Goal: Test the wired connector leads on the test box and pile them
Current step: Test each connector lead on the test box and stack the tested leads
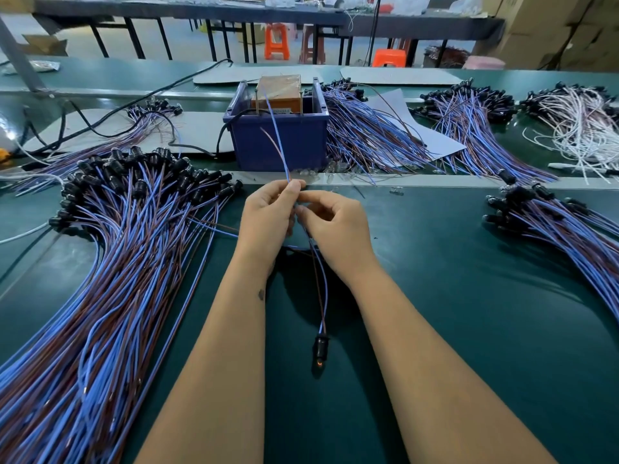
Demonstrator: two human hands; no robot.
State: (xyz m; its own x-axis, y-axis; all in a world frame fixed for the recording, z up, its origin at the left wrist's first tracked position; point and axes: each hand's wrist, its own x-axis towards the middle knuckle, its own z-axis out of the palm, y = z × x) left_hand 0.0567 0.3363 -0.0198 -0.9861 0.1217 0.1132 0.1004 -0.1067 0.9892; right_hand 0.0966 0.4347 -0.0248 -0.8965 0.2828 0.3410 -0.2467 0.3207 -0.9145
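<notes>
Leads (110, 262) sit in big piles while both hands, left hand (268, 216) and right hand (335, 226), pinch one lead (320, 296) near the test box (279, 92); more piles wait.

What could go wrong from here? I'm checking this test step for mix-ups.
The lead is only pinched between the left hand and right hand, its wire ends reaching toward the test box; they could slip off the contacts. Its black connector dangles low and might snag. The big pile lies close beside, so a tested lead could get confused with others.
</notes>
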